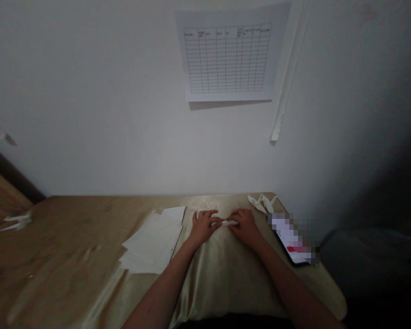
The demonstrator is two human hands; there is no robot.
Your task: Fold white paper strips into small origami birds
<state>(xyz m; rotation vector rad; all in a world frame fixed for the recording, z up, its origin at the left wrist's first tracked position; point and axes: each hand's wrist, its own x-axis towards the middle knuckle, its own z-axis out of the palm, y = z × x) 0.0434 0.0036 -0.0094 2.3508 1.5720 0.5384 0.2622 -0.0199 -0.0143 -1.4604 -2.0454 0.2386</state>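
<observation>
Between my two hands, a small strip of white folded paper (229,222) is pinched just above the cloth-covered table (226,274). My left hand (204,225) grips its left end with thumb and forefinger, the other fingers spread. At its right end my right hand (244,224) holds it between thumb and fingers. Much of the paper is covered by my fingertips. Left of my left hand lies a fanned stack of white paper sheets (154,242). Folded white paper pieces (262,202) rest beyond my right hand, at the table's back right.
A phone (291,240) with a lit screen lies at the right edge. White paper scraps (18,221) are at the far left. Behind the table rises a wall with a printed chart (228,59) and a hanging white strip (286,96).
</observation>
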